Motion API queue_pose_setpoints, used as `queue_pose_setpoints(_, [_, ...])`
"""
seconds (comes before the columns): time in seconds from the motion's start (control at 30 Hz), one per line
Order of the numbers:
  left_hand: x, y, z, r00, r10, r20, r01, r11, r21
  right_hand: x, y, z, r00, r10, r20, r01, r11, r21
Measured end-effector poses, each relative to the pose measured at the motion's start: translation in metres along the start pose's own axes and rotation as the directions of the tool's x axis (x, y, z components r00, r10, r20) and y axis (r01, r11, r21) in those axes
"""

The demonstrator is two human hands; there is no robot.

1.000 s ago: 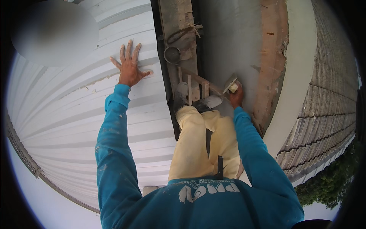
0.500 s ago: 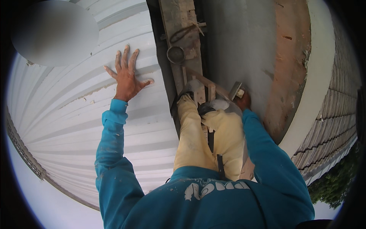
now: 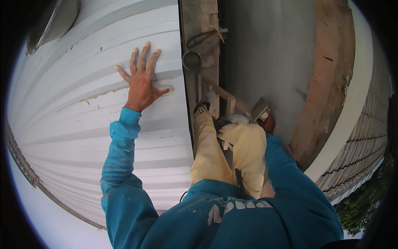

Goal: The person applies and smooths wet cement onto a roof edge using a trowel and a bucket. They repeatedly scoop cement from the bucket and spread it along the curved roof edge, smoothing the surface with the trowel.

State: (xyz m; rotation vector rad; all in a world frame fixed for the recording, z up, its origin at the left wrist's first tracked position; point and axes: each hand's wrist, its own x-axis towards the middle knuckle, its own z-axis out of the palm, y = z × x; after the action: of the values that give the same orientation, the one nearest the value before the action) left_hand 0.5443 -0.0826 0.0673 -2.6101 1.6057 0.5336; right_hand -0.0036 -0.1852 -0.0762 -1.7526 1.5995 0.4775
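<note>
My left hand (image 3: 143, 88) is spread flat, fingers apart, on white ribbed metal roofing (image 3: 163, 139). Its fingers look dusty with pale grey residue. At my right side, my right hand (image 3: 269, 123) is closed round the handle of a plastering trowel (image 3: 259, 108). The trowel's flat rectangular blade is at the smooth grey plastered surface (image 3: 265, 54); whether it touches cannot be made out. Part of the right hand's grip is hidden behind the handle.
Between roofing and plaster, a wooden plank (image 3: 209, 54) carries a dark round bowl (image 3: 191, 61) and a dark looped tool (image 3: 201, 39). Wooden framing (image 3: 230, 106) stands by my legs. A rough reddish-brown strip (image 3: 331, 70) borders the plaster; a tiled roof (image 3: 352, 153) lies beyond.
The view has shifted slightly. A blurred grey round shape has moved off toward the upper left corner. My left hand stays on the roofing; my right still holds the trowel by the plaster.
</note>
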Motion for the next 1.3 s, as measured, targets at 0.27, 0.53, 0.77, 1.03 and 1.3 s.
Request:
queue_pose_setpoints(0.27, [-0.003,0.0,0.002,1.0,-0.02,-0.011,0.021,0.999,0.038,0.002,0.011,0.005,0.996,-0.078,-0.04,0.078,0.997,0.005])
queue_pose_setpoints(0.53, [-0.011,0.002,-0.002,0.998,-0.038,-0.05,0.036,0.998,-0.049,-0.022,0.014,0.027,0.995,-0.062,-0.073,0.065,0.997,0.043])
queue_pose_setpoints(0.77, [-0.015,-0.001,-0.006,0.996,-0.017,-0.088,0.007,0.994,-0.11,-0.03,0.012,0.035,0.992,-0.025,-0.123,0.036,0.995,0.092])
queue_pose_setpoints(1.03, [-0.016,0.001,-0.009,0.99,-0.004,-0.14,-0.013,0.993,-0.118,-0.042,0.002,0.027,0.986,0.03,-0.164,-0.008,0.991,0.135])
queue_pose_setpoints(1.3, [-0.011,-0.001,0.019,0.945,0.032,-0.325,-0.049,0.998,-0.043,-0.026,-0.031,-0.011,0.964,0.208,-0.168,-0.175,0.966,0.192])
